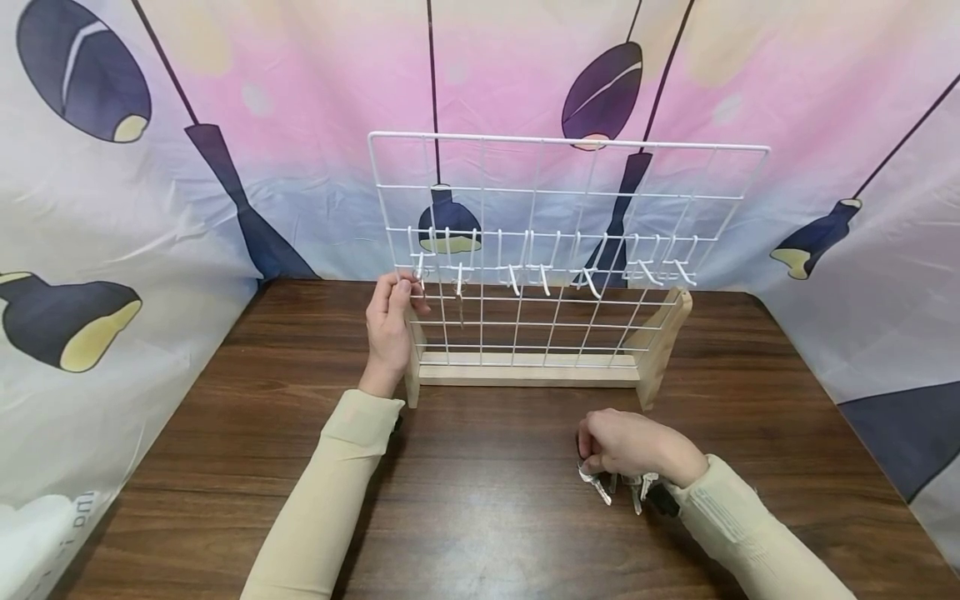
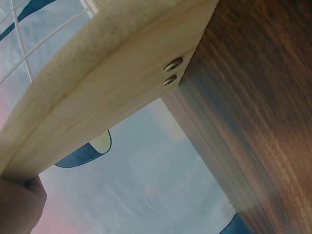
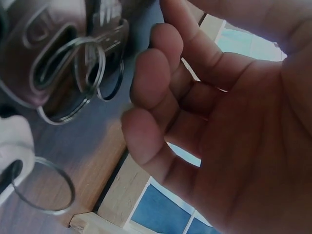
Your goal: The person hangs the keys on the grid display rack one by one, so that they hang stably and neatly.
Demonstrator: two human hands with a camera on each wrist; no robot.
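In the head view my left hand [image 1: 390, 321] grips the upper left end of a white wire grid rack [image 1: 525, 350] on wooden legs. A fingertip [image 2: 19, 204] presses the wooden side panel [image 2: 97, 92] in the left wrist view. My right hand [image 1: 630, 446] reaches down with bent fingers over several keys [image 1: 597, 487] on the table. In the right wrist view, keys with metal rings [image 3: 53, 187] lie beside the curled fingers [image 3: 151, 78]. The thumb and index tips run out of that view, so I cannot tell whether they pinch a key.
White hooks [image 1: 545, 282] hang in a row across the grid, and a thin key-like piece [image 1: 461, 310] dangles from one at the left. The dark wooden table [image 1: 480, 500] is backed by a patterned cloth [image 1: 322, 100]. A wooden crossbar [image 1: 525, 377] joins the rack's legs.
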